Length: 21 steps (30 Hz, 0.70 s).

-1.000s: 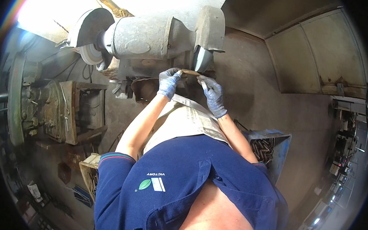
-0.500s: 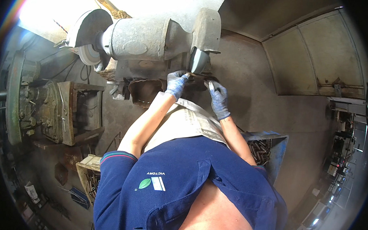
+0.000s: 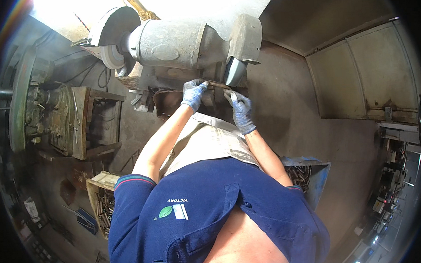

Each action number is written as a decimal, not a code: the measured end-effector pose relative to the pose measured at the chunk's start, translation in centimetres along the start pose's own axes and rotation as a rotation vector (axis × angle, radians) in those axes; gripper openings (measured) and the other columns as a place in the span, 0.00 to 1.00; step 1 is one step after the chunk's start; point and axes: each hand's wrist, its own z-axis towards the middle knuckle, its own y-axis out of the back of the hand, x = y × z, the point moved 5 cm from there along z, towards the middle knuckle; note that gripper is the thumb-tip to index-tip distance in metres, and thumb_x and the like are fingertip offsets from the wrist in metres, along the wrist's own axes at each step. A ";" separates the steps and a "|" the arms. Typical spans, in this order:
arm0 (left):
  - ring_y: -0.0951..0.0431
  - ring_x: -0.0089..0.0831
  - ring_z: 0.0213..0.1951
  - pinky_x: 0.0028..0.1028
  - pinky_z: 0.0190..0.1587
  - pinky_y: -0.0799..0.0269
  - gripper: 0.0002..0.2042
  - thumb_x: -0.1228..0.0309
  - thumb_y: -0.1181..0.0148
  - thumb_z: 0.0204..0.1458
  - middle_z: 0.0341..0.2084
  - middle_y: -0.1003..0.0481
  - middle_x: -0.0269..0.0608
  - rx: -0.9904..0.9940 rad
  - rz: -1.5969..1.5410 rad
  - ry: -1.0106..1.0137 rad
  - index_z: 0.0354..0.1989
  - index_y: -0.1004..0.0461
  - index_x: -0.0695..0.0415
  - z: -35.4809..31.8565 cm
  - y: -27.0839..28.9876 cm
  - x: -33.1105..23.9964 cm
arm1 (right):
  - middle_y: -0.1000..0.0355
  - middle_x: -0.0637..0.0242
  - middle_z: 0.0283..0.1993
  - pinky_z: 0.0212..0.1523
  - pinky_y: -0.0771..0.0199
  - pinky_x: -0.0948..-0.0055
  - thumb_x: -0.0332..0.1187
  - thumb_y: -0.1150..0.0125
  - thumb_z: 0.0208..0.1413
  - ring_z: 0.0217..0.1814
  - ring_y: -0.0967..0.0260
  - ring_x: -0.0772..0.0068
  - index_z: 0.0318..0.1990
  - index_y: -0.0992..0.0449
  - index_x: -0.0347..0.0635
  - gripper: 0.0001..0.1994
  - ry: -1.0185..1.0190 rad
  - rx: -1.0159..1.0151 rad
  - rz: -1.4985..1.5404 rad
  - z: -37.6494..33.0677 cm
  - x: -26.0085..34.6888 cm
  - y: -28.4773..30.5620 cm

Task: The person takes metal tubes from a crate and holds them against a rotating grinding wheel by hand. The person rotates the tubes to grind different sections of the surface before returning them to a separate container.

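A short brown metal rod (image 3: 219, 85) spans the gap between my two gloved hands, just below the right wheel (image 3: 236, 72) of a grey bench grinder (image 3: 170, 44). My left hand (image 3: 194, 94), in a blue-and-white work glove, pinches the rod's left end. At the other end, the fingers of my right hand (image 3: 242, 112) close on the rod; its glove matches. Whether the rod touches the wheel I cannot tell. A guard (image 3: 245, 37) covers the wheel's upper part.
The grinder's second wheel (image 3: 111, 56) is at its left end. A green machine (image 3: 57, 118) stands at far left. Bins of metal pieces flank me: a pale one (image 3: 100, 179) left, a blue one (image 3: 319, 174) right. A metal panel (image 3: 361, 75) rises at right.
Both hands have shifted left relative to the wheel, and more of the rod shows between them. The whole view has swung slightly, so the grinder appears further right.
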 end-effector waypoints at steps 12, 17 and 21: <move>0.25 0.21 0.34 0.21 0.40 0.28 0.11 0.82 0.42 0.48 0.32 0.23 0.39 0.164 0.199 -0.524 0.42 0.26 0.65 -9.4 -0.7 -5.1 | 0.34 0.58 0.51 0.54 0.39 0.71 0.37 0.41 0.52 0.55 0.37 0.65 0.45 0.25 0.34 0.17 0.415 0.016 -0.376 -6.7 9.6 -1.0; 0.23 0.26 0.34 0.24 0.40 0.27 0.09 0.83 0.38 0.43 0.30 0.22 0.44 0.163 0.243 -0.650 0.36 0.24 0.64 -9.6 -0.8 -6.2 | 0.33 0.55 0.51 0.57 0.40 0.66 0.35 0.40 0.50 0.57 0.38 0.60 0.45 0.26 0.34 0.17 0.662 0.007 -0.552 -8.2 11.9 -2.4; 0.24 0.23 0.36 0.21 0.40 0.28 0.10 0.84 0.42 0.47 0.33 0.23 0.42 0.288 0.259 -0.692 0.40 0.25 0.65 -8.8 -0.9 -6.6 | 0.33 0.54 0.51 0.58 0.40 0.65 0.34 0.38 0.47 0.57 0.38 0.58 0.45 0.26 0.33 0.18 0.677 -0.047 -0.649 -9.0 12.6 -3.0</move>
